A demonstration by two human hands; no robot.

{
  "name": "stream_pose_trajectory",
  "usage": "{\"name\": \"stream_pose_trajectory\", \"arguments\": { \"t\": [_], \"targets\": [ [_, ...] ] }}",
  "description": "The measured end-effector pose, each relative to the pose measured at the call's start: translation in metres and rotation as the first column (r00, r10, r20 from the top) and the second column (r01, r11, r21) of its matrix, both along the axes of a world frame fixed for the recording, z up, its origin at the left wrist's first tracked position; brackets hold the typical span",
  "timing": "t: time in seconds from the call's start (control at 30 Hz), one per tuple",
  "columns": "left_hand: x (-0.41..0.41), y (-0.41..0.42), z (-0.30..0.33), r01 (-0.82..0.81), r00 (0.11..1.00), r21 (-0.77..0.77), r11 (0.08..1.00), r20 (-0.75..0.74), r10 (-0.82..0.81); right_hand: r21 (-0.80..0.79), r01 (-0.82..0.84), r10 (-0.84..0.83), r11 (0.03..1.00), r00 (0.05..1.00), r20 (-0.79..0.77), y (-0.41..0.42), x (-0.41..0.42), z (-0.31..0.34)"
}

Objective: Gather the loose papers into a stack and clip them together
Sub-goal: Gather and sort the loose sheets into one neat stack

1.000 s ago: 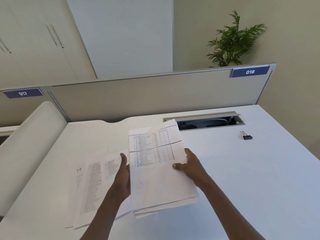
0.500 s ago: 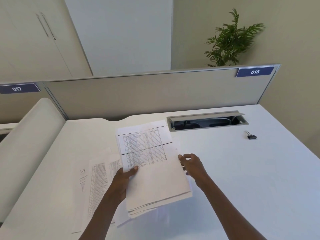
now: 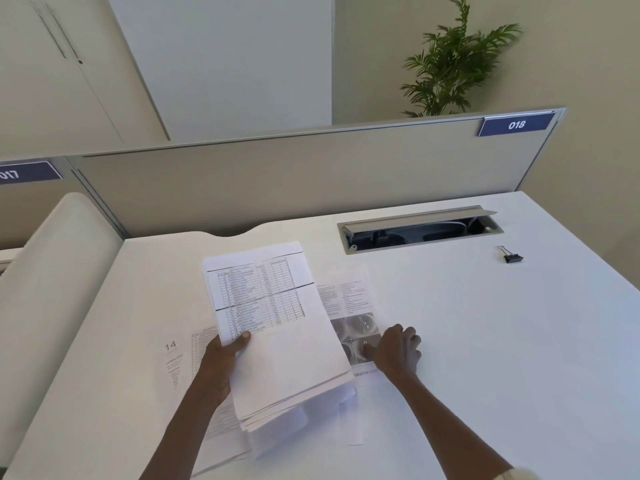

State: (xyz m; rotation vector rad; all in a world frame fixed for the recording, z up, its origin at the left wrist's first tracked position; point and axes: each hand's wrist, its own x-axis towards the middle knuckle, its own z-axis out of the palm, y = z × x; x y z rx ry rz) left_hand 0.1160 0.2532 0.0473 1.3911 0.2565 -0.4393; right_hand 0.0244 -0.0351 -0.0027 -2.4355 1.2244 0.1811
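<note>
2 hands busy: left hand fingers grip paper stack; right hand fingers curled, pressing loose sheet.

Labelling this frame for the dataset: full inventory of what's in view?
held paper stack: one, white, printed table on top, lifted over desk centre
photo sheet: one, white with grey pictures, flat on desk right of stack
loose sheets: several, white, on desk left of and beneath stack, exact count unclear
binder clip: one, black, desk far right
desk: one, white
cable tray: one, grey, flap open, desk rear
partition: beige, labels 017 and 018
plant: one, green, behind partition
cabinet: beige, rear left
left hand: grips stack
right hand: on photo sheet
</note>
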Motion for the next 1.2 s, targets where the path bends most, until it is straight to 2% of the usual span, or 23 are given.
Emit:
{"name": "stream_pose_trajectory", "arguments": {
  "t": [0.1, 0.3, 0.37, 0.5, 0.6, 0.77, 1.0, 1.1, 1.2],
  "targets": [
    [0.005, 0.007, -0.007, 0.007, 1.0, -0.011, 1.0, -0.01, -0.007, -0.091, -0.023, 0.021, 0.996, 1.0, -0.019, 0.008, 0.002, -0.007],
    [0.012, 0.016, -0.018, 0.019, 1.0, -0.01, 1.0, -0.02, -0.019, -0.089, -0.01, 0.007, 0.996, 1.0, -0.027, 0.01, 0.008, -0.004],
    [0.012, 0.018, -0.019, 0.014, 1.0, -0.009, 1.0, -0.015, -0.014, -0.037, 0.018, -0.019, 0.999, 0.999, -0.033, 0.008, 0.008, -0.003],
    [0.011, 0.021, -0.018, -0.008, 1.0, 0.016, 1.0, 0.007, 0.008, 0.167, 0.139, -0.148, 0.976, 0.988, 0.046, 0.002, 0.009, -0.001],
    [0.009, 0.023, -0.02, -0.027, 1.0, 0.052, 0.998, 0.01, 0.026, 0.225, 0.171, -0.19, 0.959, 0.979, 0.067, -0.002, 0.007, 0.0],
    [0.007, 0.024, -0.019, -0.057, 0.998, 0.092, 0.994, 0.036, 0.054, 0.181, 0.208, -0.25, 0.961, 0.934, 0.254, -0.008, -0.003, 0.011],
    [0.011, 0.02, -0.024, -0.062, 0.997, 0.138, 0.989, 0.054, 0.055, -0.054, 0.068, -0.035, 0.996, 0.88, 0.474, -0.01, -0.007, 0.065],
    [0.013, 0.014, -0.024, -0.049, 0.998, 0.146, 0.988, 0.052, 0.042, -0.069, 0.01, 0.03, 0.998, 0.827, 0.561, -0.007, -0.008, 0.093],
    [0.011, 0.008, -0.023, -0.046, 0.998, 0.15, 0.988, 0.057, 0.038, 0.01, -0.038, 0.022, 0.999, 0.744, 0.668, -0.001, -0.009, 0.12]
  ]
}}
